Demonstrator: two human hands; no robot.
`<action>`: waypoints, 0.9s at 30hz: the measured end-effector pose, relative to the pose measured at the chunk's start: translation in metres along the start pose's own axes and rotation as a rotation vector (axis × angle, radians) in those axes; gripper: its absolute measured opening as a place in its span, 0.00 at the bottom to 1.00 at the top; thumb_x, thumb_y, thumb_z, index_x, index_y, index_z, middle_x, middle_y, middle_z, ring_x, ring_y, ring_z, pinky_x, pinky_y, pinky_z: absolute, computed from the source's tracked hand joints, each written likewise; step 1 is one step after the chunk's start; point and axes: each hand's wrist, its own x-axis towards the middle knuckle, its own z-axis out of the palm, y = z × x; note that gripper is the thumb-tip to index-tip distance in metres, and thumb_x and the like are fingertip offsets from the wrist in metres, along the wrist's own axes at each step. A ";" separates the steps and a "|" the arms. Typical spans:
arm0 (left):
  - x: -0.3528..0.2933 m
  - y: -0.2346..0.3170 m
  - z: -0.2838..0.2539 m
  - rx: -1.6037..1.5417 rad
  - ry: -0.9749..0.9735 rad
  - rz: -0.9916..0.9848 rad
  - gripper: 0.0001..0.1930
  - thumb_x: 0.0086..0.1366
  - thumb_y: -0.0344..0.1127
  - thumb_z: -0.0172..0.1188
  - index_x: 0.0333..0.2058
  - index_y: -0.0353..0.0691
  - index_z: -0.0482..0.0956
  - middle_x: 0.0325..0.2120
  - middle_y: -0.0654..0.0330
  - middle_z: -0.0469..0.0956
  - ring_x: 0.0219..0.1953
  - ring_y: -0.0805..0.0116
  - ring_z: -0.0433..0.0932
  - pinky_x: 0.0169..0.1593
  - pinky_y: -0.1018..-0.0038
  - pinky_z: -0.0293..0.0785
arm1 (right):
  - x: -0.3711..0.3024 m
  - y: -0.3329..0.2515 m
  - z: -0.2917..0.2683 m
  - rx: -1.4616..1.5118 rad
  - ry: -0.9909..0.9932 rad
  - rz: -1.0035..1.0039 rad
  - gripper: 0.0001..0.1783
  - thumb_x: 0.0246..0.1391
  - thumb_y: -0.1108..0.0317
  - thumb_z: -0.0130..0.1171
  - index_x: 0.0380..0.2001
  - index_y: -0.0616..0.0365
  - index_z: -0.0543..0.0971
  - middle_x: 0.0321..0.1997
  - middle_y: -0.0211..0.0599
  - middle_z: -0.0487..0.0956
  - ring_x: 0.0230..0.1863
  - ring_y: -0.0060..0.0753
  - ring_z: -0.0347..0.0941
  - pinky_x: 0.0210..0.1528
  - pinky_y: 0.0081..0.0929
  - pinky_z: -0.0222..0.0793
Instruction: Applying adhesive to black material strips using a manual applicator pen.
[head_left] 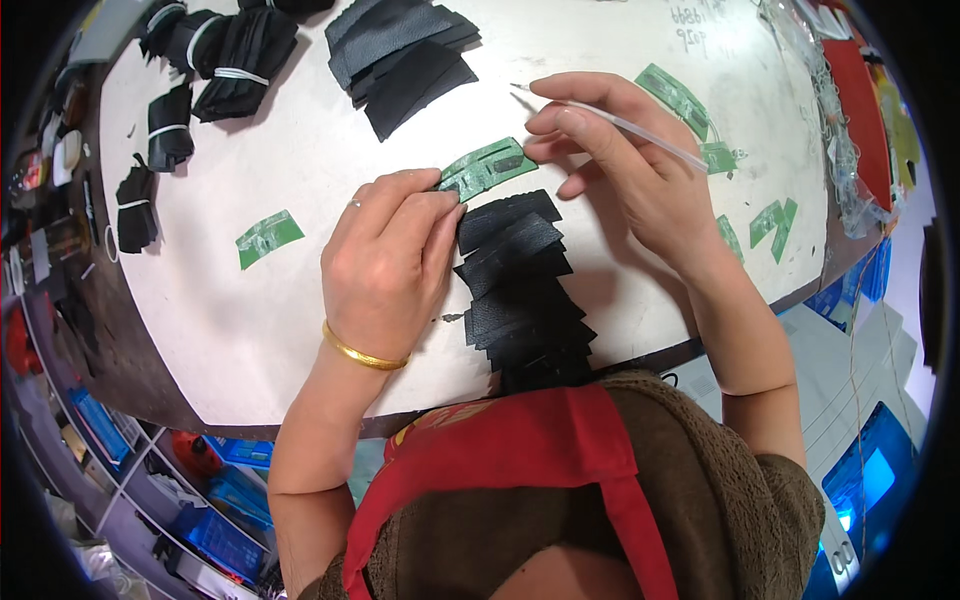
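Observation:
A curved green template (485, 168) with a slot lies on the white tabletop between my hands, with something dark showing through its cutouts. My left hand (390, 240), wearing a ring and a gold bangle, presses its bunched fingertips onto the template's left end. In my right hand (630, 160) a slim pen (640, 130) with a whitish barrel is held between the fingers, its tip pointing up-left, off the template. The lower fingers of that hand are near the template's right end. Just below the template, overlapping black leather pieces (515, 255) run in a row toward my body.
Another stack of black leather pieces (400, 60) lies at the far middle. Banded black bundles (235, 80) sit far left. More green templates lie at left (268, 238) and right (672, 98). A crumpled clear plastic bag (850, 190) lines the right edge, by a red item (855, 120).

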 end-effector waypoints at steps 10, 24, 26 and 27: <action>0.000 -0.002 0.002 0.007 0.024 0.015 0.07 0.56 0.22 0.72 0.34 0.35 0.85 0.38 0.56 0.85 0.31 0.64 0.85 0.34 0.73 0.81 | 0.015 0.000 0.008 -0.354 -0.108 -0.347 0.14 0.67 0.59 0.59 0.36 0.57 0.86 0.38 0.32 0.85 0.34 0.28 0.82 0.35 0.26 0.76; -0.003 0.000 0.006 0.040 0.067 0.041 0.08 0.55 0.22 0.72 0.35 0.35 0.84 0.38 0.55 0.84 0.34 0.59 0.86 0.36 0.71 0.83 | 0.017 -0.015 0.010 -0.071 0.027 0.108 0.20 0.73 0.55 0.53 0.40 0.63 0.82 0.32 0.35 0.84 0.35 0.21 0.83 0.34 0.19 0.77; -0.003 -0.001 0.006 0.044 0.075 0.051 0.08 0.55 0.22 0.72 0.35 0.35 0.84 0.39 0.55 0.84 0.34 0.59 0.86 0.36 0.71 0.83 | 0.018 -0.015 0.008 -0.079 0.016 0.107 0.21 0.74 0.54 0.52 0.42 0.63 0.80 0.34 0.34 0.84 0.35 0.20 0.83 0.35 0.15 0.77; -0.003 -0.001 0.006 0.051 0.082 0.060 0.09 0.55 0.22 0.72 0.35 0.35 0.84 0.39 0.55 0.84 0.34 0.59 0.86 0.36 0.71 0.83 | 0.018 -0.015 0.009 -0.068 0.019 0.110 0.21 0.74 0.54 0.52 0.41 0.64 0.81 0.34 0.33 0.84 0.35 0.19 0.83 0.35 0.15 0.77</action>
